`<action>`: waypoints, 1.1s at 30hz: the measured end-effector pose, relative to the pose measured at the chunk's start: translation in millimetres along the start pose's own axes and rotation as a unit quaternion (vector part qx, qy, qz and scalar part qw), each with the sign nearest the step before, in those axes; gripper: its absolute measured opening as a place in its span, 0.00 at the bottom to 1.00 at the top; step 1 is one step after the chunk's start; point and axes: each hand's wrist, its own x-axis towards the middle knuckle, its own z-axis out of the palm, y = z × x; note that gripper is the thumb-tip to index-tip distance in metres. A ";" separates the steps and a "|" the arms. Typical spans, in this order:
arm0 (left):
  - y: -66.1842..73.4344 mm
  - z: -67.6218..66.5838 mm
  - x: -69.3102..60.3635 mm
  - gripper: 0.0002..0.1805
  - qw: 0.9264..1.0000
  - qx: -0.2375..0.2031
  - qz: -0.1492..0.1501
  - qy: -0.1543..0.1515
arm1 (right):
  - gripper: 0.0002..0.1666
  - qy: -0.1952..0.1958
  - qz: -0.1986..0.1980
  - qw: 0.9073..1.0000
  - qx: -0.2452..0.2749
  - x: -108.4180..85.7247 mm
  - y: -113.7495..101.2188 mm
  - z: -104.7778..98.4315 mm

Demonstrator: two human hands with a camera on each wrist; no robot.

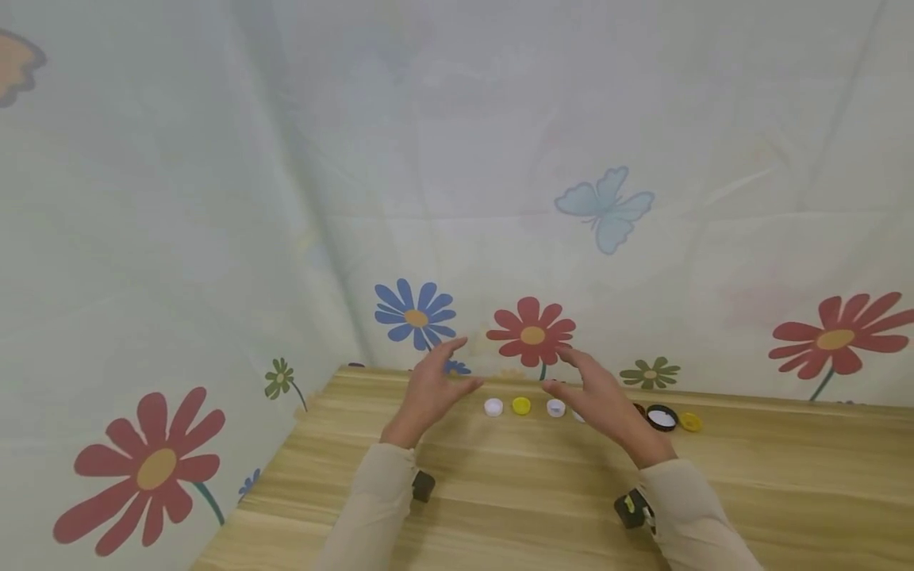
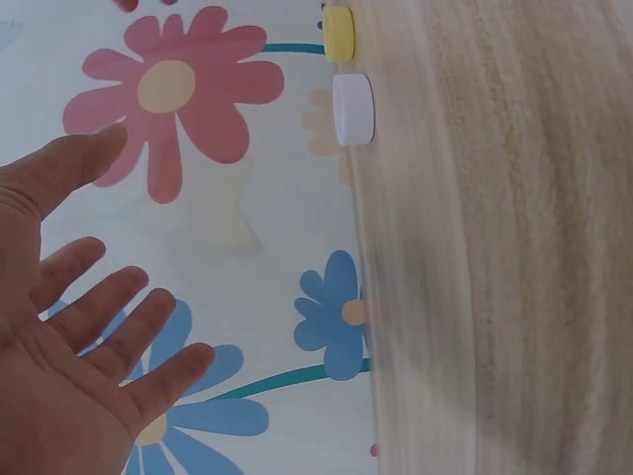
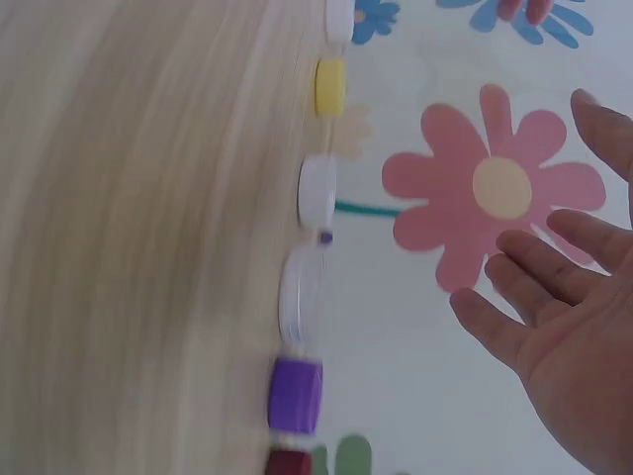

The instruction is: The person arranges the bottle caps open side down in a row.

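Note:
My left hand (image 1: pixel 428 390) is raised above the table, thumb and fingers spread apart, with nothing in it. Facing it, my right hand (image 1: pixel 598 403) hovers in the same way, also holding nothing. Between and behind the hands, a row of small caps lies along the back of the table: a white cap (image 1: pixel 493 407), a yellow cap (image 1: pixel 521 406) and another white cap (image 1: pixel 555 408). The right hand partly hides more of the row in the head view. In the right wrist view, a clear-white lid (image 3: pixel 302 295), a purple cap (image 3: pixel 296 396) and a dark red cap (image 3: pixel 288 462) continue it.
Farther right lie a black-rimmed lid (image 1: pixel 662 418) with a white middle and a darker yellow cap (image 1: pixel 690 422). The wood-grain table (image 1: pixel 514 500) meets a flower-printed cloth (image 1: pixel 457 159) at its back and left. A small black device sits at each wrist.

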 end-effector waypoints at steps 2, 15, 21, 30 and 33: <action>-3.3 0.9 0.1 0.40 1.000 -0.007 0.008 0.006 | 0.43 -0.004 0.000 1.000 0.016 2.0 -1.9 5.1; -16.6 10.1 0.0 0.38 0.998 -0.064 -0.017 -0.002 | 0.33 0.008 -0.029 0.998 0.052 12.9 -2.7 36.4; -17.2 11.9 -1.1 0.36 0.996 -0.088 -0.023 -0.010 | 0.29 0.016 -0.030 0.998 0.059 18.6 -5.7 47.2; -28.2 20.5 -1.5 0.34 0.992 -0.118 -0.027 -0.022 | 0.21 0.025 -0.031 0.995 0.087 31.0 -3.0 62.8; -29.6 23.0 -1.2 0.34 0.991 -0.126 -0.028 -0.026 | 0.21 0.020 -0.026 0.996 0.088 33.2 -1.8 66.1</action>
